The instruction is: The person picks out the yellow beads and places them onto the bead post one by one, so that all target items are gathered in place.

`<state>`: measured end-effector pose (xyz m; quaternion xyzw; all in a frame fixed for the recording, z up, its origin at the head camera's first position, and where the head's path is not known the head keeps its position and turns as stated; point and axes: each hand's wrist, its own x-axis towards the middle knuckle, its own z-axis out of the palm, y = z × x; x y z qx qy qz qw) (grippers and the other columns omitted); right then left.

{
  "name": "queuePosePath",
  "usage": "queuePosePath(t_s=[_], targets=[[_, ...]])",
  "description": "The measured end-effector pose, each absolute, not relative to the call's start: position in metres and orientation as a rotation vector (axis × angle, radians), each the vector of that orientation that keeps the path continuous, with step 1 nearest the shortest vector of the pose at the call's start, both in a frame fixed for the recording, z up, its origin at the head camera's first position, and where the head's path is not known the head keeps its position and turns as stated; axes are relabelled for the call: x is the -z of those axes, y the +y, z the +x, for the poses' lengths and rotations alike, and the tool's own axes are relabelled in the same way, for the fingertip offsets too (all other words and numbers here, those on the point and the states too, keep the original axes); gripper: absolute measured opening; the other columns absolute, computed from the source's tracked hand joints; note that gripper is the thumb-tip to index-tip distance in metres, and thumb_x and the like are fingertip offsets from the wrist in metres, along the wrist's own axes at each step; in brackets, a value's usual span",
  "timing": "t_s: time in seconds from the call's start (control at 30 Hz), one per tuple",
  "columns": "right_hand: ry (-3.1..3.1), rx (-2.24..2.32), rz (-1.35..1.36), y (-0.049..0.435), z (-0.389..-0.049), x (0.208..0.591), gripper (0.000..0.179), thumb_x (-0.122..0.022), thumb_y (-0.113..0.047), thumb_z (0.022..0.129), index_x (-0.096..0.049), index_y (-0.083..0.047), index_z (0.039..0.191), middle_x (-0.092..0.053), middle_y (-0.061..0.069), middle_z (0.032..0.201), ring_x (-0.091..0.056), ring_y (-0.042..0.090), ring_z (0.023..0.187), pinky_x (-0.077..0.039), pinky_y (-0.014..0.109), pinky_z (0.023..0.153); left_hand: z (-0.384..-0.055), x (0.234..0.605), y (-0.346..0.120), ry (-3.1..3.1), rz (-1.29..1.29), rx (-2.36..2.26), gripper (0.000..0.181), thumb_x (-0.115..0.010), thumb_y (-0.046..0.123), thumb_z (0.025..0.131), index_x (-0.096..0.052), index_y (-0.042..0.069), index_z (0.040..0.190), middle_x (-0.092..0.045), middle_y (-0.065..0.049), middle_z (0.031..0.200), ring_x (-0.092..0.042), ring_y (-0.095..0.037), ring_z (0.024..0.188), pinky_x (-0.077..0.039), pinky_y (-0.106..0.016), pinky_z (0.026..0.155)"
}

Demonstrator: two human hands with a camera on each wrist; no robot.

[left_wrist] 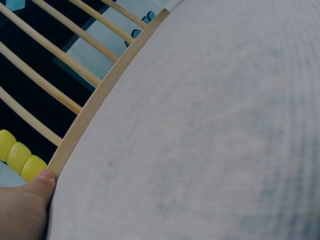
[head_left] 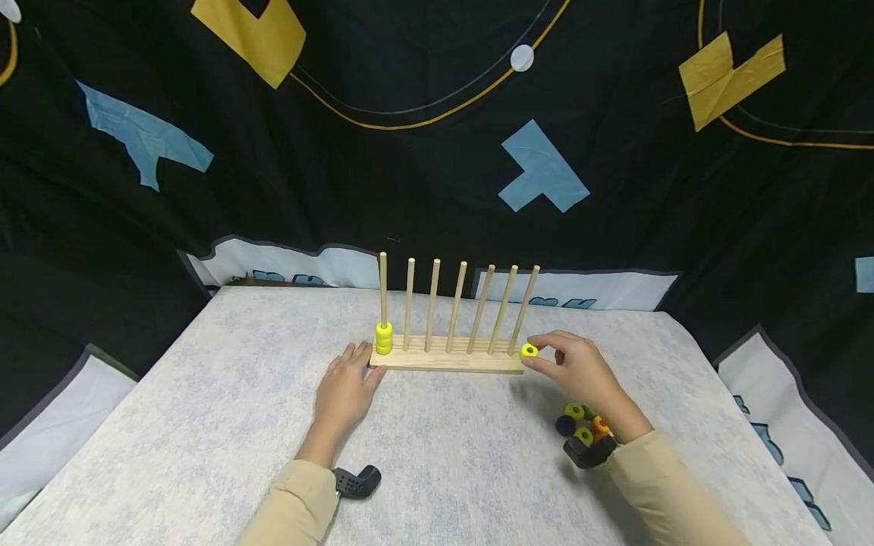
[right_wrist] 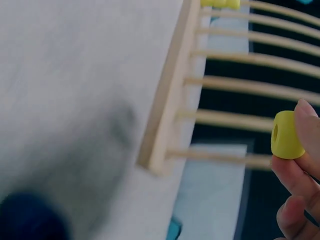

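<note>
A wooden rack with several upright pegs stands on the table, and yellow beads are stacked on its leftmost peg. My left hand rests at the rack's left end, fingers spread. In the left wrist view its thumb touches the base edge right by the stacked beads. My right hand pinches a single yellow bead between thumb and fingertips. In the head view that bead is held off the rack's right end, near the foot of the rightmost peg, its hole visible.
Several loose beads, green, orange and a dark blue one, lie on the table below my right wrist, partly hidden by the black wrist device. A black cloth with tape patches hangs behind the table.
</note>
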<state>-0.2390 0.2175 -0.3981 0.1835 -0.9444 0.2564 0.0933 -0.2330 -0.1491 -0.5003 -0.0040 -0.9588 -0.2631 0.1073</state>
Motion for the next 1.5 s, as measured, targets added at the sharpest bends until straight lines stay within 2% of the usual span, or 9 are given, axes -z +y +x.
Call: queuePosePath(t_s=[0.5, 0.8, 1.07, 1.17, 1.27, 1.4, 1.47, 1.5], targets=[[-2.658, -0.826, 0.796, 0.136, -0.247, 0.361, 0.033, -0.080, -0.029, 0.085, -0.075, -0.016, 0.114, -0.075, -0.003, 0.108, -0.046, 0.011, 0.061, -0.038, 0.024, 0.050, -0.234, 0.499, -0.149, -2.832, -0.006, 0.770, 0.061, -0.056, 0.043, 0.100, -0.047, 0.005, 0.147, -0.044, -0.014, 0.154, -0.033, -0.038, 0.148, -0.030, -0.060, 0.118], [-2.609, -0.841, 0.834, 0.098, -0.254, 0.341, 0.032, -0.079, -0.030, 0.086, -0.075, -0.016, 0.114, -0.075, -0.004, 0.106, -0.048, 0.011, 0.062, -0.039, 0.023, 0.050, -0.234, 0.499, -0.148, -2.828, -0.012, 0.759, 0.060, -0.057, 0.042, 0.100, -0.047, 0.005, 0.147, -0.045, -0.015, 0.154, -0.034, -0.038, 0.147, -0.030, -0.059, 0.118], [-2.582, -0.898, 0.842, 0.068, -0.263, 0.327, 0.034, -0.078, -0.029, 0.087, -0.074, -0.015, 0.118, -0.075, -0.003, 0.114, -0.053, 0.012, 0.065, -0.045, 0.023, 0.053, -0.234, 0.499, -0.148, -2.839, 0.010, 0.761, 0.061, -0.056, 0.043, 0.100, -0.047, 0.007, 0.148, -0.044, -0.013, 0.154, -0.033, -0.037, 0.148, -0.030, -0.059, 0.118], [-2.564, -0.906, 0.847, 0.058, -0.266, 0.321, 0.036, -0.077, -0.030, 0.088, -0.073, -0.015, 0.120, -0.074, -0.002, 0.118, -0.058, 0.010, 0.073, -0.050, 0.022, 0.062, -0.235, 0.500, -0.149, -2.840, 0.017, 0.757, 0.061, -0.056, 0.044, 0.100, -0.046, 0.008, 0.148, -0.044, -0.013, 0.154, -0.034, -0.038, 0.147, -0.031, -0.060, 0.117], [-2.548, -0.913, 0.837, 0.048, -0.268, 0.315, 0.038, -0.075, -0.031, 0.089, -0.071, -0.015, 0.123, -0.072, -0.001, 0.123, -0.061, 0.013, 0.072, -0.052, 0.025, 0.063, -0.235, 0.501, -0.149, -2.833, 0.018, 0.759, 0.061, -0.056, 0.044, 0.100, -0.047, 0.007, 0.147, -0.045, -0.013, 0.154, -0.035, -0.039, 0.146, -0.033, -0.060, 0.116], [-2.541, -0.935, 0.800, 0.038, -0.271, 0.308, 0.039, -0.073, -0.030, 0.091, -0.069, -0.015, 0.126, -0.070, 0.001, 0.127, -0.072, 0.016, 0.095, -0.059, 0.028, 0.082, -0.234, 0.502, -0.150, -2.821, 0.007, 0.771, 0.060, -0.057, 0.042, 0.099, -0.048, 0.007, 0.147, -0.046, -0.013, 0.153, -0.036, -0.040, 0.145, -0.034, -0.061, 0.115], [-2.549, -0.949, 0.778, 0.033, -0.273, 0.304, 0.039, -0.072, -0.031, 0.092, -0.068, -0.016, 0.127, -0.069, 0.000, 0.129, -0.068, 0.015, 0.114, -0.057, 0.030, 0.095, -0.233, 0.502, -0.150, -2.816, 0.002, 0.781, 0.060, -0.058, 0.041, 0.099, -0.048, 0.007, 0.147, -0.046, -0.013, 0.153, -0.037, -0.040, 0.145, -0.034, -0.061, 0.115], [-2.555, -0.957, 0.764, 0.031, -0.274, 0.302, 0.039, -0.072, -0.031, 0.092, -0.068, -0.016, 0.128, -0.069, 0.000, 0.129, -0.066, 0.014, 0.119, -0.056, 0.030, 0.097, -0.233, 0.502, -0.150, -2.814, 0.000, 0.785, 0.059, -0.059, 0.041, 0.099, -0.048, 0.008, 0.147, -0.046, -0.013, 0.153, -0.037, -0.040, 0.145, -0.033, -0.061, 0.116]])
